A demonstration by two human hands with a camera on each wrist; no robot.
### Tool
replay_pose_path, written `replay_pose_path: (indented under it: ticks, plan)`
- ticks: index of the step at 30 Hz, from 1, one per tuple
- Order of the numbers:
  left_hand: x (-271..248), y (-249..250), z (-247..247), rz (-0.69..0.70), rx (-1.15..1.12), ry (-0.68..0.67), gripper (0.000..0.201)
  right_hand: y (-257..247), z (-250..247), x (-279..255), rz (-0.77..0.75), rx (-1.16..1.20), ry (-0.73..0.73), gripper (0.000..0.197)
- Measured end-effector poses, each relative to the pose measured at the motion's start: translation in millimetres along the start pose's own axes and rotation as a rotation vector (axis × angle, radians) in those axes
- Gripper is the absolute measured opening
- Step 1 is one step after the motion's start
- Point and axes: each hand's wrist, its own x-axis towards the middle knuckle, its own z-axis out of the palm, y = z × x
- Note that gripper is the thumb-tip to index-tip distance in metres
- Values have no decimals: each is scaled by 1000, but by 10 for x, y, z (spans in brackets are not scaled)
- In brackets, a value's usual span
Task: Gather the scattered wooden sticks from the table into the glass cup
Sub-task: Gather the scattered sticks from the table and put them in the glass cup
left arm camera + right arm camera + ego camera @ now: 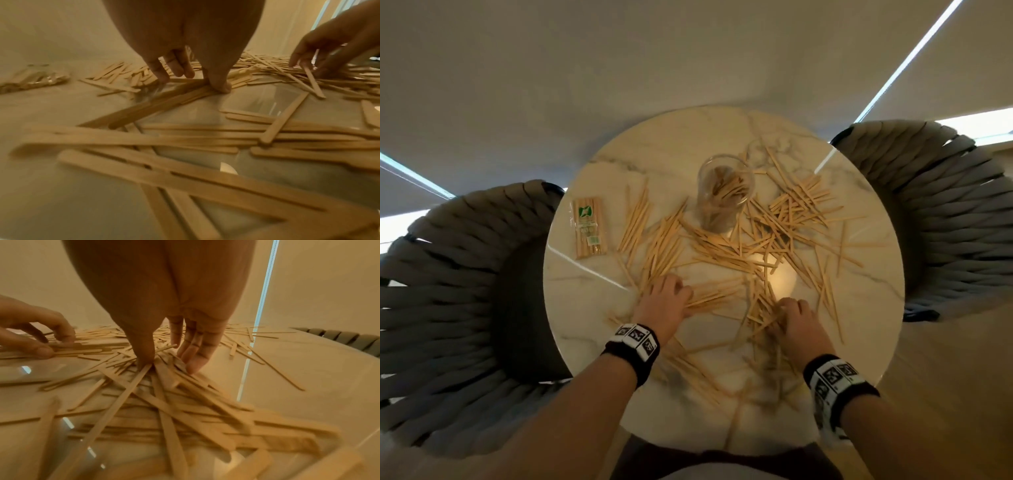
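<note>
Wooden sticks (726, 246) lie scattered over the round marble table (866, 294). The glass cup (726, 192) stands upright at the table's far middle with some sticks inside. My left hand (681, 298) is down at the near left; in the left wrist view its thumb and fingers (191, 83) pinch a flat bundle of sticks (156, 105) that still lies on the table. My right hand (782, 317) is at the near right, thumb and fingers (168, 365) closing on a loose pile of sticks (164, 394).
A sealed packet of sticks (589, 226) lies at the table's left edge. Two grey woven chairs (458, 274) (945, 205) flank the table. More sticks lie under my wrists near the front edge (709, 373).
</note>
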Motion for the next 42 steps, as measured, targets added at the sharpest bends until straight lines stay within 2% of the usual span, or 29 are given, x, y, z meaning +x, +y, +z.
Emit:
replay_pose_path:
  ticks: [4,6,7,10,12,14,17,20,22,23,25,29,32,34,35,38,40,42]
  plan:
    - [41,-74,-23,186,187,-36,30,-87,24,48,13,-84,23,33]
    - [58,-36,-108,205,200,-51,31,-109,23,72,43,-118,62,31]
    - [80,-5,-160,189,135,-77,36,-141,-2,70,73,-115,69,29]
    - [158,82,-339,86,-252,-168,45,-179,-88,91,125,-43,88,19]
    - [182,182,-421,37,-480,-128,43,-202,-189,93,159,49,112,13]
    - [182,352,-454,-23,-728,-80,32,-222,-296,82,178,176,173,9]
    - [233,672,-463,-243,-1098,-78,21,-315,-429,42,169,409,193,15]
    - [240,1011,-434,-393,-1300,-111,20,-524,-551,-18,113,650,165,12]
    - [225,1230,-477,-424,-1356,-90,30,-652,-563,-22,90,816,112,8]
    - [224,1311,-493,-429,-1365,-77,44,-693,-554,-19,88,858,98,8]
    - [219,1412,-529,-439,-1363,-70,69,-746,-545,-25,96,810,109,9]
    - [293,1399,-440,-495,-1429,-110,101,-799,-555,-85,75,815,76,20]
    - [385,1311,-230,-488,-1486,-113,107,-771,-514,-84,38,694,17,28]
    - [374,1277,-219,-463,-1496,-112,100,-736,-565,-90,-32,737,-43,26]
    - [367,1251,-182,-450,-1501,-104,90,-706,-595,-87,-64,770,-73,25]
    - [342,1178,-175,-472,-1502,-97,66,-625,-724,-53,-19,764,-62,38]
    - [288,1130,-251,-457,-1593,-113,43,-579,-807,20,3,673,54,25]
    - [209,1115,-359,-325,-1610,-206,27,-566,-910,113,25,656,190,20]
